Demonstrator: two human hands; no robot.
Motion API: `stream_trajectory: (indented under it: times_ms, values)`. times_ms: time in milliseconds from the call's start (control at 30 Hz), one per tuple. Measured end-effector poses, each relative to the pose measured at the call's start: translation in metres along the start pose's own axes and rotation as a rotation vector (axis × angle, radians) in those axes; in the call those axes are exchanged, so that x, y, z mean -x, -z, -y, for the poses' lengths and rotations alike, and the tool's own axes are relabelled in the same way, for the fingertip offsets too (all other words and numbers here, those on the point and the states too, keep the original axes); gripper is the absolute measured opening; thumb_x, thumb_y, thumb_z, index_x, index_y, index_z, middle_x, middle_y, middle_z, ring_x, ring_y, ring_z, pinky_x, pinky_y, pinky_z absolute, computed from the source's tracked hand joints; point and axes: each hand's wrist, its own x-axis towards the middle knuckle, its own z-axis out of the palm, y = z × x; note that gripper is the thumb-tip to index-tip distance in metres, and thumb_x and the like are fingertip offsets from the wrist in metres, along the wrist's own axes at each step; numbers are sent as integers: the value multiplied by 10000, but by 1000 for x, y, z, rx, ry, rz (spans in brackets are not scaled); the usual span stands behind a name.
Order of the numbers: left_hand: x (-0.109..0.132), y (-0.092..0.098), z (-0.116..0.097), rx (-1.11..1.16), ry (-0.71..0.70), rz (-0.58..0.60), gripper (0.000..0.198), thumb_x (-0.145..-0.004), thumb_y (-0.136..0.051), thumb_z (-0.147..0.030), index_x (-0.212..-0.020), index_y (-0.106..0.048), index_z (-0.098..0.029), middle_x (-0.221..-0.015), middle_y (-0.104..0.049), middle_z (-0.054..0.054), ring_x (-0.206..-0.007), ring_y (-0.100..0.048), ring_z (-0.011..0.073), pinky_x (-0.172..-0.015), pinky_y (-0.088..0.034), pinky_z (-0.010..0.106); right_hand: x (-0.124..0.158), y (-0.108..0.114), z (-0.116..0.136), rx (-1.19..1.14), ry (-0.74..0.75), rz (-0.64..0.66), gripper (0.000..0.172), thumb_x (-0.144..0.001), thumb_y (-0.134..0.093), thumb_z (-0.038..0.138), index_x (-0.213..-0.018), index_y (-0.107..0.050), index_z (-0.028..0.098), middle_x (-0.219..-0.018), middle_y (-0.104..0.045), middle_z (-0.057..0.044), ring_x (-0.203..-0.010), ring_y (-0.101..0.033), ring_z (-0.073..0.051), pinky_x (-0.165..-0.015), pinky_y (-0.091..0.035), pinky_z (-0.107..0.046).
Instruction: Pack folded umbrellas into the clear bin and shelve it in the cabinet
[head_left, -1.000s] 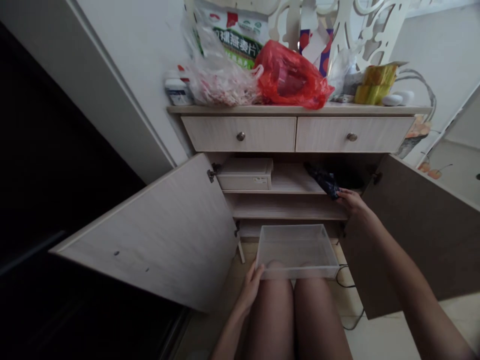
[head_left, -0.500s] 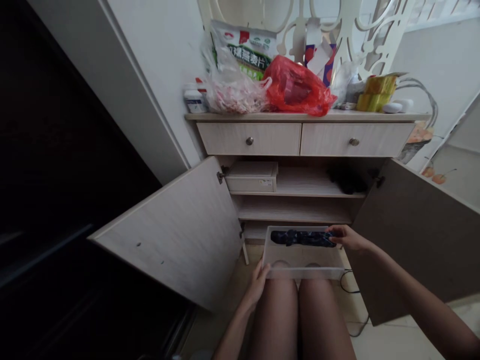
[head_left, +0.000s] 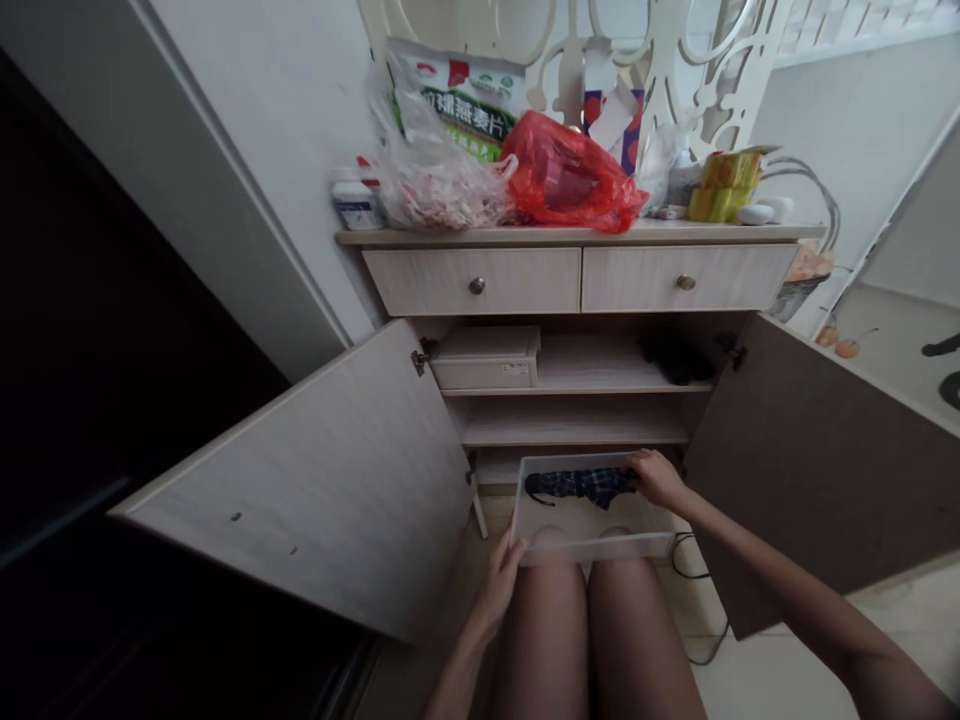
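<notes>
A clear plastic bin rests over my knees, in front of the open cabinet. My left hand is closed on its near left side, thumb over the rim. Inside, along the far wall, lies a dark plaid folding umbrella, its black handle and a loose strap toward the left. My right hand is closed around the umbrella's right end, near the bin's far right corner. The fingertips there are partly hidden.
Two cabinet doors, left and right, stand open on either side. A white box and a black item sit on the upper shelf. A red bag lies on top. A cable runs on the floor.
The umbrella has turned and its fabric now hangs looser, with the strap showing. My right hand has shifted slightly left with its end. The whole view has shifted a little.
</notes>
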Motion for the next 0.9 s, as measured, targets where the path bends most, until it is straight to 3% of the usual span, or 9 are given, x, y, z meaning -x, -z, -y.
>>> stream_trajectory:
  times_ms: [133,233,367,467,567,667,800,900]
  values:
    - [-1,-1,-4,-7,-25,10,728,-648,-683,-660,-1191,-703,-175,-1385,-607,137,-1396,-438,352,-1189,-290,467,-9,3,-2,103,56,105,298,-758,-707,139,-1045,-737,215,-1079,-724,-118,-1110,-600,-281,-925,-425,-333]
    - [-2,-1,-6,-16,-3,5,730,-629,-705,-656,-1174,-712,-170,-1358,-628,140,-1390,-445,355,-1190,-291,467,-27,24,-25,3,12,94,312,-803,-672,187,-1103,-720,261,-1138,-701,-74,-1084,-615,-240,-895,-442,-289]
    - [-2,0,-6,-12,6,10,774,-621,-700,-691,-1180,-706,-155,-1325,-649,154,-1371,-467,367,-1184,-301,479,-67,63,-80,4,-478,-291,377,-954,-519,349,-1273,-617,174,-1244,-603,-171,-1123,-585,-274,-897,-455,-326]
    - [-2,-1,-3,-8,8,17,798,-626,-691,-714,-1196,-697,-156,-1307,-660,158,-1359,-481,369,-1180,-307,487,-96,78,-117,6,-725,-388,524,-950,-543,375,-1398,-492,109,-1337,-496,-261,-1215,-514,-345,-925,-451,-414]
    - [-3,-1,0,-7,31,5,808,-634,-686,-727,-1203,-694,-153,-1281,-675,162,-1334,-509,368,-1171,-326,479,-115,76,-137,-92,-782,-326,548,-958,-539,354,-1442,-444,115,-1358,-462,-286,-1257,-481,-363,-949,-435,-466]
    - [-4,0,1,-20,27,9,818,-650,-673,-738,-1209,-692,-141,-1285,-672,167,-1310,-533,368,-1155,-353,469,-124,66,-143,-170,-801,-310,531,-930,-579,283,-1424,-463,127,-1331,-478,-295,-1195,-545,-351,-935,-442,-472]
    - [-6,1,0,-24,-1,22,811,-657,-673,-734,-1215,-690,-146,-1312,-657,160,-1308,-533,371,-1160,-346,483,-124,58,-145,-237,-787,-453,501,-869,-586,200,-1361,-519,128,-1294,-535,-276,-1098,-618,-328,-910,-471,-466]
    - [-6,1,-1,-21,-8,21,783,-667,-684,-705,-1220,-687,-151,-1342,-638,149,-1344,-500,359,-1180,-315,478,-114,56,-148,-448,-831,-639,438,-828,-612,251,-1231,-608,77,-1141,-648,-227,-1093,-628,-314,-933,-487,-428]
